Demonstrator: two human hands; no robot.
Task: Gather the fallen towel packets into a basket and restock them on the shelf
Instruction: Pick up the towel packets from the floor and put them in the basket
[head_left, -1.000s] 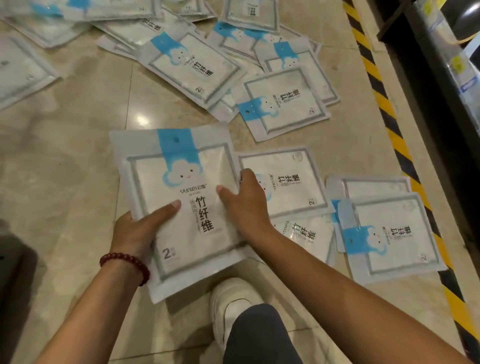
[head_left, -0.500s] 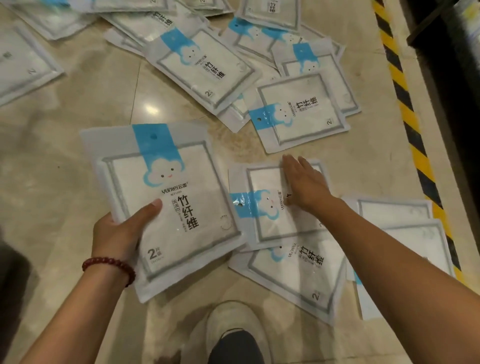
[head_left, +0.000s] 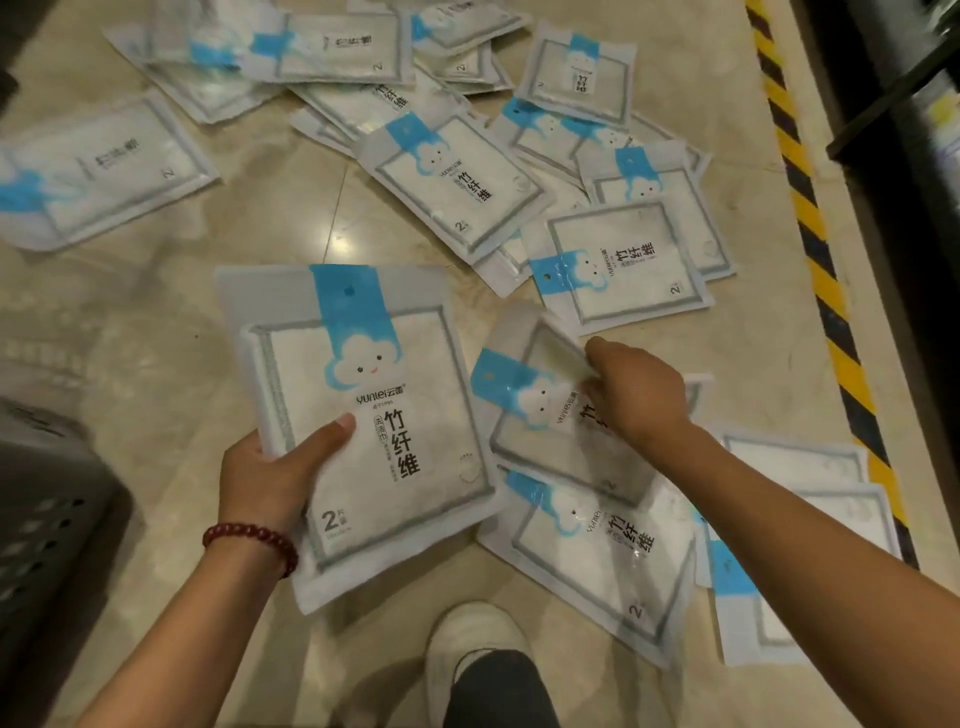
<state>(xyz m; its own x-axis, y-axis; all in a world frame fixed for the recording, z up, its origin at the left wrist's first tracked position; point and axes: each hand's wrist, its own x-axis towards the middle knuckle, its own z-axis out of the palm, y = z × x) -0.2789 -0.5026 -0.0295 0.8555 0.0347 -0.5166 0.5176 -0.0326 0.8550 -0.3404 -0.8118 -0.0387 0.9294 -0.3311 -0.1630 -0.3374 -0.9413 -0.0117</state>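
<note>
Lifting now: right hand (head_left: 639, 389), flat on a packet (head_left: 535, 384) half a second ago, pinches its far edge and tilts it off the floor (head_left: 249, 234); left hand (head_left: 260, 467) grips the stack (head_left: 363, 415) just beside it, thumb on top; judged next: add it to the stack. Basket (head_left: 47, 519) sits left of the left hand; more packets (head_left: 457, 182) lie beyond both hands; hazard stripe (head_left: 810, 223) bounds the right; bare floor between.
</note>
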